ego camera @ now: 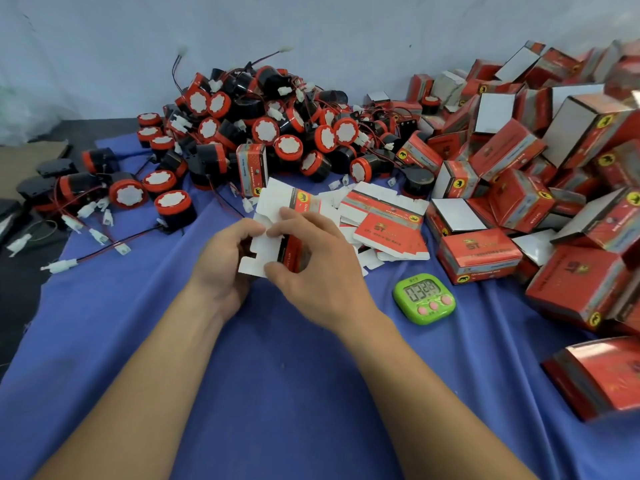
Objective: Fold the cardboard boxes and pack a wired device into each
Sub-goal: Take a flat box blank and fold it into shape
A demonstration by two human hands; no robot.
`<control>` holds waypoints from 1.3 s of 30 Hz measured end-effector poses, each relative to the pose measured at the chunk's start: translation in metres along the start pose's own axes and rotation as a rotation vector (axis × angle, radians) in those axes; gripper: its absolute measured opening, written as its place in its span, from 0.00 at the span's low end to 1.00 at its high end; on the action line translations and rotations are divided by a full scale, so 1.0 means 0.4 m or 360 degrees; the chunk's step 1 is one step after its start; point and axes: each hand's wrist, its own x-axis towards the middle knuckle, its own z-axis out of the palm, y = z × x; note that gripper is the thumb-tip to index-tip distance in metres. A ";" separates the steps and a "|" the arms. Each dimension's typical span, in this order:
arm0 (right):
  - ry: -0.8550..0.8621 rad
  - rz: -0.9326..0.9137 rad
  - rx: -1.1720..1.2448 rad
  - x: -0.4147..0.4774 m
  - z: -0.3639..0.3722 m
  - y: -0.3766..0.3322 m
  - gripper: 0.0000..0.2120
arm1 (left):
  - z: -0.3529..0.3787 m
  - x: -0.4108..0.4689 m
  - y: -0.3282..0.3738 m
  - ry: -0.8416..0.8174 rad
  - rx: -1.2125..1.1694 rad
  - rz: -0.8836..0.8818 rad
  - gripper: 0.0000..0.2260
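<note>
Just left of the square green digital timer (424, 298), above the blue-clothed table (277, 393), both hands are on one unfolded cardboard box, white inside with red print (268, 249). The left hand (221, 261), the farther of the two from the timer, has its fingers curled under the box's left edge and its thumb pressed on a white flap, the forearm slanting up from the bottom left. The right hand (311, 268), nearer the timer, arches over the red panel. Its forefinger stretches onto the upper white flap, its thumb pinches the lower edge, and its other fingers curl over the box.

Beyond the timer and to its left is a heap of round black wired devices with red caps (263, 126). Straight behind the timer lies a stack of flat red-and-white box blanks (384, 226). To its right is a big jumble of folded red boxes (536, 174).
</note>
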 end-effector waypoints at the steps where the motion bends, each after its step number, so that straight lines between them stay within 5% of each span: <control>1: 0.0028 -0.0024 -0.0025 0.002 0.000 -0.001 0.19 | 0.001 0.002 -0.002 0.0008 -0.0032 -0.0004 0.12; 14: 0.0132 -0.0166 -0.0180 0.019 -0.032 0.005 0.18 | 0.050 -0.013 -0.022 0.0226 0.0134 0.0185 0.14; 21: 0.0336 0.0097 0.0344 0.018 -0.060 0.005 0.12 | 0.054 -0.042 -0.039 0.0851 0.1198 0.0774 0.16; 24: 0.0390 0.0149 0.0502 0.021 -0.064 0.003 0.10 | 0.062 -0.052 -0.040 0.0981 0.1303 0.0917 0.16; 26: 0.0311 0.0153 0.0614 0.024 -0.069 0.006 0.07 | 0.063 -0.052 -0.044 0.0833 0.1219 0.0879 0.11; 31: 0.0144 0.0233 0.0780 0.030 -0.078 0.015 0.12 | 0.045 -0.038 -0.039 0.0130 0.0848 0.0653 0.30; 39: 0.0642 0.0486 0.0953 0.038 -0.076 0.029 0.08 | 0.057 -0.059 -0.048 -0.0269 0.0938 0.0847 0.29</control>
